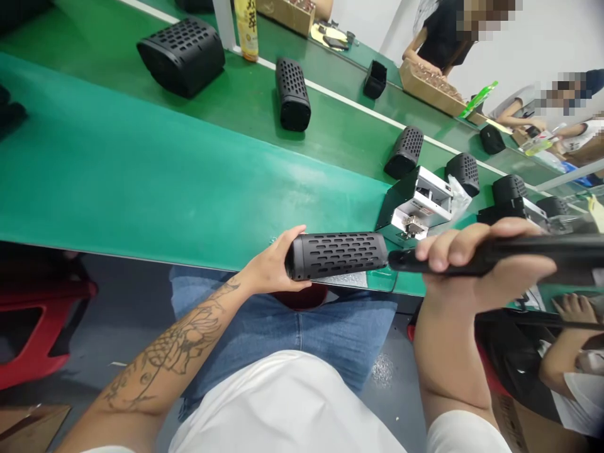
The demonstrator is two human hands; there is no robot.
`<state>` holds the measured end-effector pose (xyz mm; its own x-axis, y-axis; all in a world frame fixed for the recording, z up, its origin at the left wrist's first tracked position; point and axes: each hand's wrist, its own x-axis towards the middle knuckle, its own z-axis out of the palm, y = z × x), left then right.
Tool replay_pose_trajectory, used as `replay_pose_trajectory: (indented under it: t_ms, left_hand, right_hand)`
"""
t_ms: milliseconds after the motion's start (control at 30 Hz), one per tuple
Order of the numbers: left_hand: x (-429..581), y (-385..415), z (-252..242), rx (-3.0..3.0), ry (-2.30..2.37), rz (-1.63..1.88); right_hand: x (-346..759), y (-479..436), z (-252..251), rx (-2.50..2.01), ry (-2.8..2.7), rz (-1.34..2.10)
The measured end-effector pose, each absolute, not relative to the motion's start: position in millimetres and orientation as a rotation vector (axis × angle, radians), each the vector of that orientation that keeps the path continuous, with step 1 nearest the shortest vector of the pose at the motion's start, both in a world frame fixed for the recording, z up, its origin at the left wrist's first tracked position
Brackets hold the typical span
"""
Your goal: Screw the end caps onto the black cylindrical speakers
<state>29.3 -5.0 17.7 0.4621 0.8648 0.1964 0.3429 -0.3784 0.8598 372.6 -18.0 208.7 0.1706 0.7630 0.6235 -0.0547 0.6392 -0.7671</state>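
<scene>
My left hand (276,267) grips the left end of a black housing (342,255) with rows of slots, held on its side at the table's front edge. Fingers and thumb wrap round that end. In my right hand (457,251) is a long black electric screwdriver (542,248), held level, its narrow end pointing left. That end meets or nearly meets the housing's right end; I cannot tell whether they touch. Just behind stands a silver and black screw feeder (415,207).
Further slotted black housings (292,94) stand along the green bench (189,170), with a larger one (184,56) at back left. A yellow bottle (246,28) is by a post. Co-workers (443,38) sit opposite; another person's hand (576,311) is at right. A red stool (42,314) stands left.
</scene>
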Motion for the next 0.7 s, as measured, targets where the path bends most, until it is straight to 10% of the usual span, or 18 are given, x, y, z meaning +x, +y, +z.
replay_pose_trajectory:
  t_ms: [700]
  left_hand:
    - [45.4,-5.9,30.8,1.832,1.001,0.849]
  right_hand:
    - [254.5,-24.3,172.7,-0.515,-1.567,1.096]
